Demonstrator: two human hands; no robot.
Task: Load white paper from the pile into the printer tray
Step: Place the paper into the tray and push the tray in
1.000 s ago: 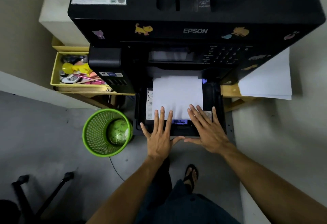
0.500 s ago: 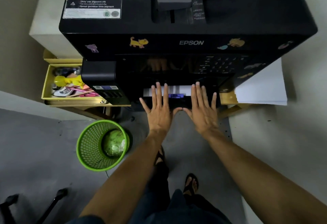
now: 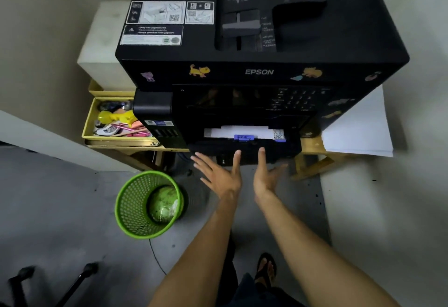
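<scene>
A strip of white paper (image 3: 244, 131) shows in the black pull-out paper tray (image 3: 244, 145) at the bottom front of the large black Epson printer (image 3: 261, 69); only this near edge of the sheets is visible, lying flat under a small blue plastic guide clip (image 3: 244, 137), with the rest hidden inside the machine. The tray front sits almost flush with the printer body.

Both hands hang just in front of the tray, holding nothing. The left hand (image 3: 221, 176) has its fingers straight and spread, tips near the tray's front edge. The right hand (image 3: 265, 173) is turned edge-on, fingers straight and relaxed, fingertips close to the tray front; contact cannot be told.

To the right, a pile of white sheets (image 3: 358, 132) lies on the wooden stand (image 3: 312, 146), partly tucked under the printer's corner.

To the left, an open yellow drawer (image 3: 91, 122) holds a yellow plastic toy, pink pens and other small items that cannot be made out. On the grey floor below it, a round green mesh wastebasket (image 3: 135, 205) holds a crumpled greenish bag. It stands left of the left forearm. A sandalled foot (image 3: 265, 268) shows between the arms.
</scene>
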